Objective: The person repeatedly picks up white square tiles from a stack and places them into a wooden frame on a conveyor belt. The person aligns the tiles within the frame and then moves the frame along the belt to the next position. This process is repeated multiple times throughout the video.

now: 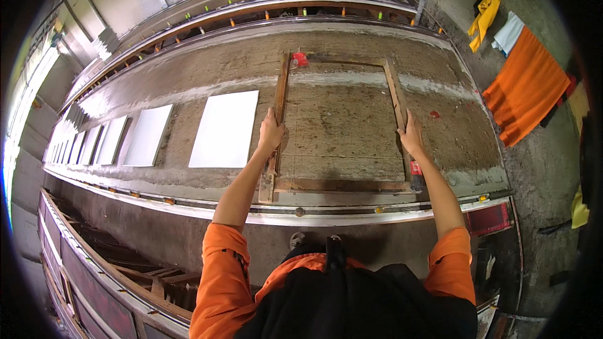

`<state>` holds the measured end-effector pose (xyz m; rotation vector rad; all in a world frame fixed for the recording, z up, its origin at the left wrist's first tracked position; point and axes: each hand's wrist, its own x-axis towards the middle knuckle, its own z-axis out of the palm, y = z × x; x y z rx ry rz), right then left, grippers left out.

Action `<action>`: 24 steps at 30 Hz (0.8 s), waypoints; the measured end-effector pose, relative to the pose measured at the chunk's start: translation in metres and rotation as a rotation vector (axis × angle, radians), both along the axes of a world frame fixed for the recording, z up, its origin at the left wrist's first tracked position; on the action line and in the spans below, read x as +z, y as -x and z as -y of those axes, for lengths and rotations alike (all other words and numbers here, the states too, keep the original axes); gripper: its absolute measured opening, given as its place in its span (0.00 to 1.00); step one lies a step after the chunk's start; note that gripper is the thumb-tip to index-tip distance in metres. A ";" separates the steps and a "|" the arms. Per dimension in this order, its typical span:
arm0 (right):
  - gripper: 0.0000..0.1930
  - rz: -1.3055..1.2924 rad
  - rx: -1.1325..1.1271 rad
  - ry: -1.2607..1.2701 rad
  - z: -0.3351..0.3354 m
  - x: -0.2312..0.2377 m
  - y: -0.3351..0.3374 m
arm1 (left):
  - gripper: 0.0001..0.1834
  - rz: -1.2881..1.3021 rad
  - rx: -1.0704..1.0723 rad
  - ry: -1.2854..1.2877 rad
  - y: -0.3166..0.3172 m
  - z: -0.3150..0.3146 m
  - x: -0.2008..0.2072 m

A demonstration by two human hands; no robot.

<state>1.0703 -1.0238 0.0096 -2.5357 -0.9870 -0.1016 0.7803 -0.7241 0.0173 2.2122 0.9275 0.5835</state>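
Observation:
A rectangular wooden frame (345, 186) lies on a long, stained table (456, 138) in front of me, and the table top is visible through its middle. My left hand (271, 133) is closed on the frame's left bar. On the right bar is my right hand (412, 135), its fingers wrapped over the wood. Red patches mark the frame at its far left corner (300, 59) and near right corner (416, 168). Just left of the frame lies a white rectangular sheet (225, 129), apart from it.
More white sheets (149, 135) run in a row toward the left end. A white rail (339, 218) edges the table nearest me. Parallel tables with coloured pegs (304, 11) stand beyond. An orange cloth (527, 85) and a yellow cloth (484, 19) hang at the right.

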 end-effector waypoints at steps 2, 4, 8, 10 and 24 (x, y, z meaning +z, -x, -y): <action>0.37 -0.095 -0.023 -0.004 0.000 0.005 0.011 | 0.34 0.004 0.021 -0.008 0.004 0.005 -0.017; 0.37 -0.059 -0.022 -0.008 0.009 0.000 0.009 | 0.35 0.007 0.018 0.043 0.001 0.010 -0.017; 0.39 -0.128 -0.018 0.035 0.009 -0.001 0.002 | 0.36 -0.004 -0.008 0.025 0.000 0.012 -0.021; 0.41 -0.201 -0.034 0.067 0.011 -0.004 -0.004 | 0.37 0.014 -0.023 0.064 0.001 0.012 -0.021; 0.41 -0.019 0.087 0.268 0.036 0.011 0.011 | 0.39 0.070 -0.114 0.008 0.034 0.062 -0.030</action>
